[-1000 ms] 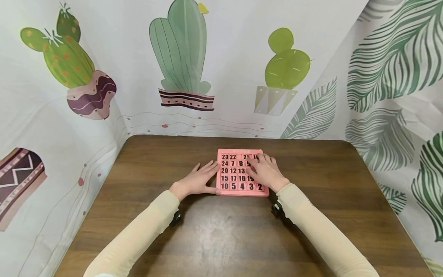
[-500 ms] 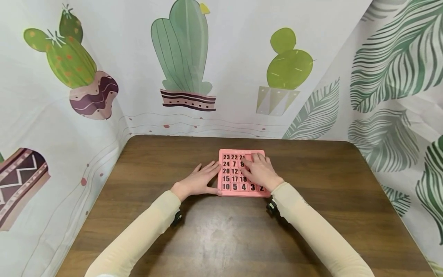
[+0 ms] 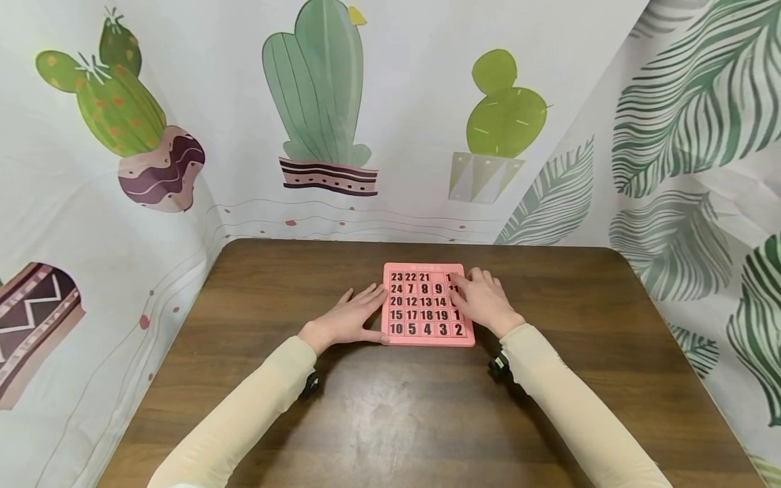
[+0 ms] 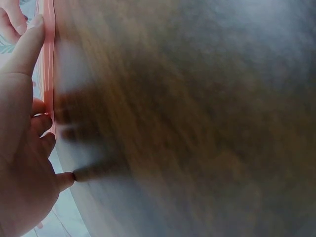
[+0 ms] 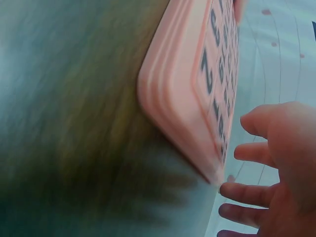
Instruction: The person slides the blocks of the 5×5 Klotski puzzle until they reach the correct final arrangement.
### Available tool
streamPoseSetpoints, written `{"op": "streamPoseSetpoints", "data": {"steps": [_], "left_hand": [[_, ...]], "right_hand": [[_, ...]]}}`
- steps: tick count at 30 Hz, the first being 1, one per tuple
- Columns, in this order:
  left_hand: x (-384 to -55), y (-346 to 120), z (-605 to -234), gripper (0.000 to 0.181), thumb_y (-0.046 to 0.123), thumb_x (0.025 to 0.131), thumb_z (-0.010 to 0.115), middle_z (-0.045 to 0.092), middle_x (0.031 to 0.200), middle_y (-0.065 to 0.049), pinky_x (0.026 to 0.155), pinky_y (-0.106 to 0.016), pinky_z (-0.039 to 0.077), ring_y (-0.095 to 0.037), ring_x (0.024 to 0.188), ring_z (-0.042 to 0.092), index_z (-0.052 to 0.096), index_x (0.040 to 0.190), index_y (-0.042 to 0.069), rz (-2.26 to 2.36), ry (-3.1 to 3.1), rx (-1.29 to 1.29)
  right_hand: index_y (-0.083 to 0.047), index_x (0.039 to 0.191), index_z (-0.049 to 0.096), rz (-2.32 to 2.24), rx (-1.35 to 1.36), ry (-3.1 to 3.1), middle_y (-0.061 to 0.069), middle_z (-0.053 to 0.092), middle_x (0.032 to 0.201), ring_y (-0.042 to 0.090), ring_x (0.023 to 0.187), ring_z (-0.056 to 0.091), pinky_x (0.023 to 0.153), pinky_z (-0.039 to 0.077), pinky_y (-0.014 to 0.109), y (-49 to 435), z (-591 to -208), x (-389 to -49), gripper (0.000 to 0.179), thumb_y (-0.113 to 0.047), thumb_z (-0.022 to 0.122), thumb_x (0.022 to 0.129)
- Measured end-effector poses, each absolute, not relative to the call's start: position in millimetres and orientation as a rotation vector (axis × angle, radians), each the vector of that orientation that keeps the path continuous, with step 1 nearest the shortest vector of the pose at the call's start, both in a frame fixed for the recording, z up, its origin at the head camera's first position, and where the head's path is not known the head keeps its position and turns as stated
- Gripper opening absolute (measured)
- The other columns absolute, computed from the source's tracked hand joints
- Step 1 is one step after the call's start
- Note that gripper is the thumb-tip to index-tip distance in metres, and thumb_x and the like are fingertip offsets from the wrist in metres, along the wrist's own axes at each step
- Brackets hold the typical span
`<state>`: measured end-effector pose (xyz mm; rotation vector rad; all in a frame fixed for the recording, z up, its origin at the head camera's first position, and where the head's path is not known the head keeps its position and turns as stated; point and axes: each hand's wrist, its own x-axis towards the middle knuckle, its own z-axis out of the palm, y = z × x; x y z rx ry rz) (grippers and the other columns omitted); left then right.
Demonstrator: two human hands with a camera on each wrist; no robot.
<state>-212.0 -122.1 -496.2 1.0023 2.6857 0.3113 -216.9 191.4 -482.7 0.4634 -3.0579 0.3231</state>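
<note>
A pink number slide puzzle (image 3: 426,308) lies flat on the brown wooden table, its black-numbered tiles in rows. One tile gap shows in the top row, right of the 21 tile (image 3: 424,277). My left hand (image 3: 349,318) rests against the puzzle's left side with straight fingers; its thumb touches the lower left edge. Over the right-hand column lies my right hand (image 3: 485,302), thumb and index fingertip at the tiles, partly hiding the upper numbers. In the right wrist view, the right hand's fingers (image 5: 247,193) are spread beside the puzzle's corner.
The wooden table (image 3: 378,420) extends around the puzzle, with its back edge close behind. A white cloth backdrop (image 3: 415,135) printed with cacti and leaves hangs behind and at both sides. Both wrists carry small black cameras (image 3: 499,366).
The 21 tile has slid one place left, so the top-row gap now lies on its right. My right hand went left across the tiles, then back right. My left hand stays put.
</note>
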Motion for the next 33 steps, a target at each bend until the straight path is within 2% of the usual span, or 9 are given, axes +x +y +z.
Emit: {"op": "streamPoseSetpoints", "data": {"steps": [4, 11, 21, 27, 33], "left_hand": [[-212, -123, -496, 0.105, 0.075, 0.075, 0.051, 0.006, 0.158, -0.003, 0.11, -0.057, 0.008, -0.019, 0.144, 0.003, 0.011, 0.152, 0.015, 0.322, 2.683, 1.005], [-213, -124, -499, 0.106, 0.076, 0.075, 0.049, 0.009, 0.157, -0.005, 0.109, -0.058, 0.01, -0.021, 0.144, 0.006, 0.013, 0.152, 0.013, 0.298, 2.709, 1.038], [-214, -121, -501, 0.107, 0.078, 0.074, 0.048, 0.008, 0.158, -0.002, 0.11, -0.057, 0.009, -0.019, 0.144, 0.004, 0.011, 0.152, 0.015, 0.303, 2.704, 1.009], [-213, -121, -499, 0.107, 0.077, 0.074, 0.049, 0.009, 0.158, -0.003, 0.11, -0.057, 0.009, -0.02, 0.144, 0.006, 0.013, 0.152, 0.014, 0.317, 2.708, 1.015], [-213, -122, -498, 0.107, 0.077, 0.074, 0.049, 0.008, 0.158, -0.004, 0.11, -0.057, 0.009, -0.019, 0.144, 0.005, 0.012, 0.152, 0.014, 0.314, 2.7, 1.011]], "right_hand": [[-0.015, 0.135, 0.054, 0.329, 0.45, -3.075, 0.017, 0.05, 0.108, 0.031, 0.097, 0.044, 0.079, 0.037, 0.046, 198, -486, -215, 0.048, -0.038, 0.053, 0.093], [-0.015, 0.137, 0.051, 0.368, 0.488, -3.049, 0.026, 0.045, 0.125, 0.038, 0.108, 0.044, 0.085, 0.038, 0.054, 195, -491, -216, 0.049, -0.038, 0.052, 0.093], [-0.013, 0.135, 0.052, 0.343, 0.515, -3.053, 0.028, 0.034, 0.14, 0.043, 0.13, 0.031, 0.1, 0.029, 0.058, 173, -486, -217, 0.049, -0.038, 0.052, 0.093], [-0.013, 0.135, 0.053, 0.34, 0.505, -3.076, 0.028, 0.033, 0.141, 0.045, 0.132, 0.028, 0.101, 0.028, 0.058, 167, -481, -217, 0.05, -0.04, 0.052, 0.093], [-0.015, 0.141, 0.046, 0.427, 0.514, -3.104, 0.029, 0.028, 0.145, 0.044, 0.133, 0.027, 0.101, 0.026, 0.06, 176, -479, -214, 0.053, -0.039, 0.05, 0.094]]}}
